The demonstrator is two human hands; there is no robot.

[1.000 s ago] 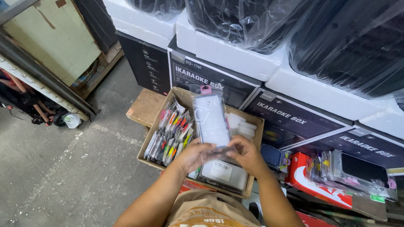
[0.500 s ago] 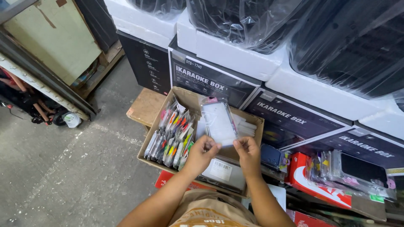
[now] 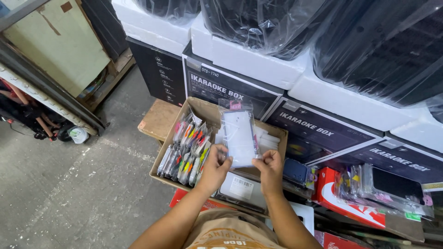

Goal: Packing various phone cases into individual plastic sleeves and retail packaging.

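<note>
Currently in hand: one clear plastic packet [image 3: 238,137], flat, with a white insert and a pink tab at its top, held upright above an open cardboard box [image 3: 203,107]. Left hand [image 3: 213,167]: grip closed on the packet's lower left edge. Right hand [image 3: 270,168]: grip closed on its lower right corner. Box contents: a row of similar packets with coloured tabs [image 3: 185,151] standing on edge at the left; white flat packets [image 3: 243,188] lying beneath the hands. Behind: stacked black printed cartons [image 3: 302,127]. Right of box: red shoebox [image 3: 349,203].
</note>
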